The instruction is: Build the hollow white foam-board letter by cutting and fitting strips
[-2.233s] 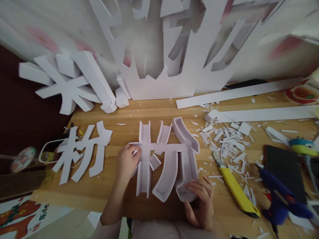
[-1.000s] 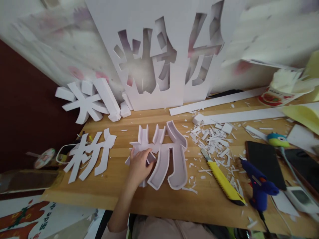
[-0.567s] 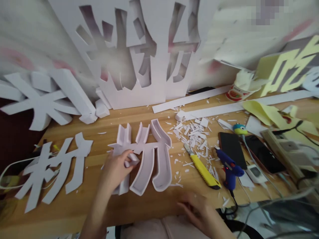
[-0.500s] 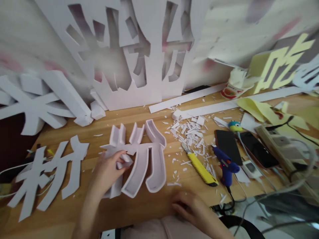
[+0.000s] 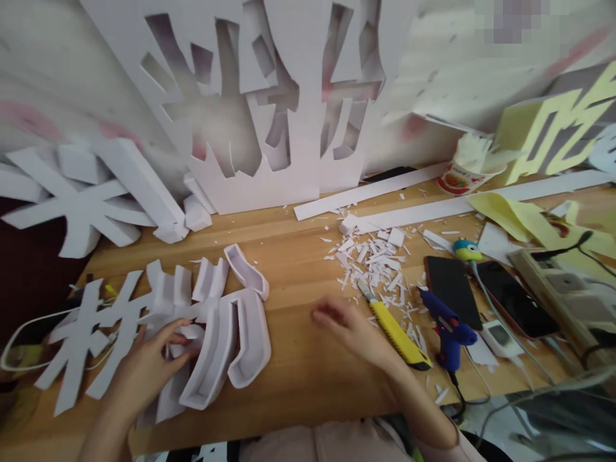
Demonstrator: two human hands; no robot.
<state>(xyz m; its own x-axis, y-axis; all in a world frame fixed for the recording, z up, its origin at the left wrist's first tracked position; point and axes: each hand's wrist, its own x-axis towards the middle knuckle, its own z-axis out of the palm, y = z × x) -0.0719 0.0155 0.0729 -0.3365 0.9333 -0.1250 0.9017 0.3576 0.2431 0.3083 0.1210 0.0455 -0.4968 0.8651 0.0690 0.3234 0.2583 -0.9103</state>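
Observation:
On the left of the table lies a hollow white foam-board character (image 5: 219, 350) with raised side walls, its open side up. My left hand (image 5: 149, 359) grips a short wall in its middle between thumb and fingers. Partly under or beside it is a flat white cut-out character (image 5: 79, 340); where they meet, I cannot tell whether they overlap. My right hand (image 5: 349, 330) hovers over or rests on the wood, fingers loosely bent and holding nothing visible. Close to its right lies a yellow utility knife (image 5: 397, 333).
White scraps (image 5: 373, 260) are heaped behind the knife. A blue glue gun (image 5: 447, 327), two phones (image 5: 452, 289) and a power strip (image 5: 553, 276) with cables lie at right. A cut-out white board (image 5: 289, 186) leans on the wall. A paper cup (image 5: 457, 179) holds white offcuts.
My left hand has shifted the hollow character left, up against the flat cut-out. My right hand has moved from the table's front edge up and forward over the table.

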